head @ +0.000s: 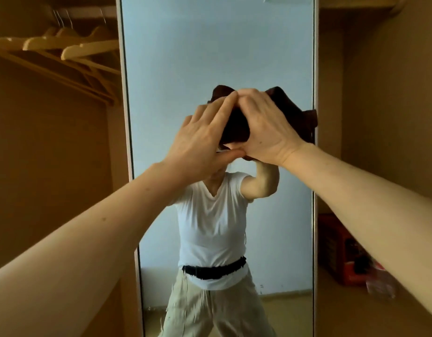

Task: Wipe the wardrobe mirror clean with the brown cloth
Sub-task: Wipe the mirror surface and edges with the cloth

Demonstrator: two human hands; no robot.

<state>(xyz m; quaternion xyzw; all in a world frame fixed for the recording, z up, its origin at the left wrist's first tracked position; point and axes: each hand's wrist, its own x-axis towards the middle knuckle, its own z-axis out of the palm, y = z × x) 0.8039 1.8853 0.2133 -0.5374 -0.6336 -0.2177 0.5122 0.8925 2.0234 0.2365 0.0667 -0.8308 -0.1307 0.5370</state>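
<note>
I see both hands up against the mirror [210,45], which stands tall between 2 open wardrobe sections. The brown cloth [235,128] is bunched at about the middle of the glass, pinned under both palms. One corner of it sticks out past the right edge of the mirror frame.

My left hand [202,135] lies flat on the cloth's left side with its fingers straight and close together, pressing rather than gripping. My right hand [266,127] covers the cloth's right side, its fingers laid over the fabric and only slightly arched, also pressing. The 2 index fingertips touch at the top and the 2 thumbs meet at the bottom, leaving a dark patch of cloth showing between them.

In the glass I see a white T-shirt [210,222], a black belt [213,269] and light trousers [198,310]. Wooden hangers [88,49] hang on the rail at upper left. A red crate [341,251] sits on the wardrobe floor at lower right.
</note>
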